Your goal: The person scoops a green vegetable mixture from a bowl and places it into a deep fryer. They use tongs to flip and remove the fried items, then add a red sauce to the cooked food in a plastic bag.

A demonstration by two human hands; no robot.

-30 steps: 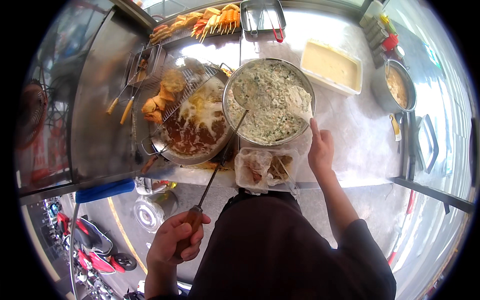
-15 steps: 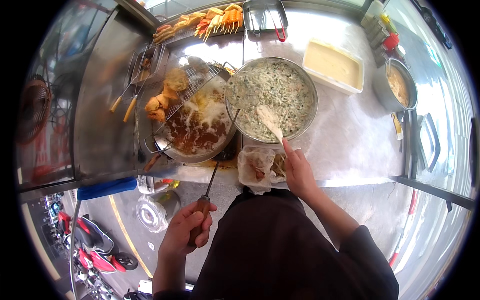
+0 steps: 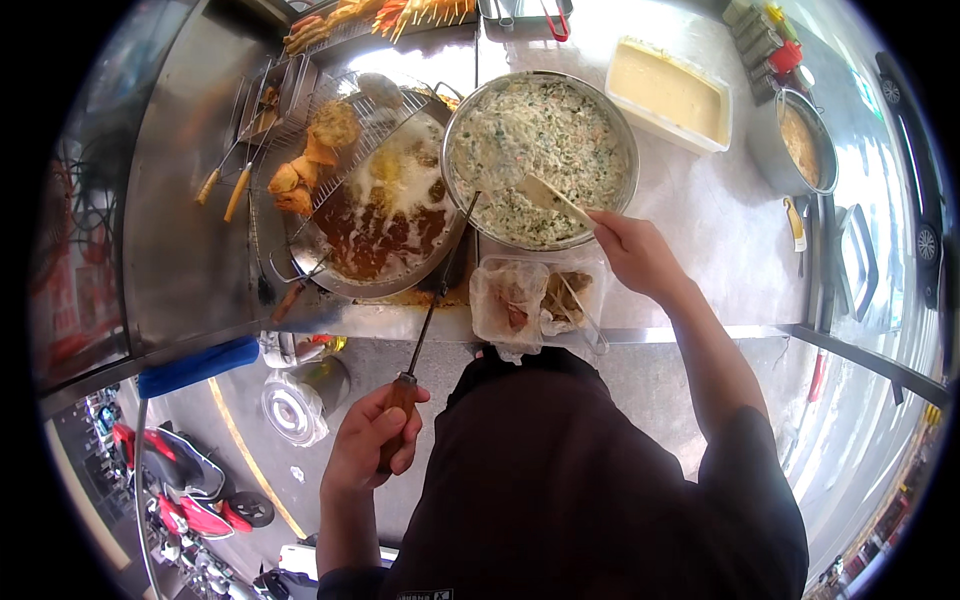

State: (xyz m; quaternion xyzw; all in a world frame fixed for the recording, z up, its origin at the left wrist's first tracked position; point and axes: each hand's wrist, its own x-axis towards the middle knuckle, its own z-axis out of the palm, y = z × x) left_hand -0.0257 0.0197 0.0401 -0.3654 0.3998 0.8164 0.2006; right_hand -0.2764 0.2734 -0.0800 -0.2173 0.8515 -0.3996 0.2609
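My left hand is closed round the wooden handle of a long metal ladle. Its far end lies over the left side of a large steel bowl, where its head blends into the batter and is hard to make out. A pale mixture with chopped greens fills this bowl. In my right hand is a flat, light-coloured spatula, its blade dipped in the mixture near the bowl's front. Left of the bowl, a wide pan holds foaming brown oil.
Golden fried pieces drain on a wire rack over the pan. Plastic tubs sit before the bowl. A white tub of batter and a metal pot stand right. Skewers lie at the back.
My right hand has moved up and right, and the spatula's blade now lies more sideways across the mixture. My left hand keeps the ladle almost in place. The whole view has shifted slightly.
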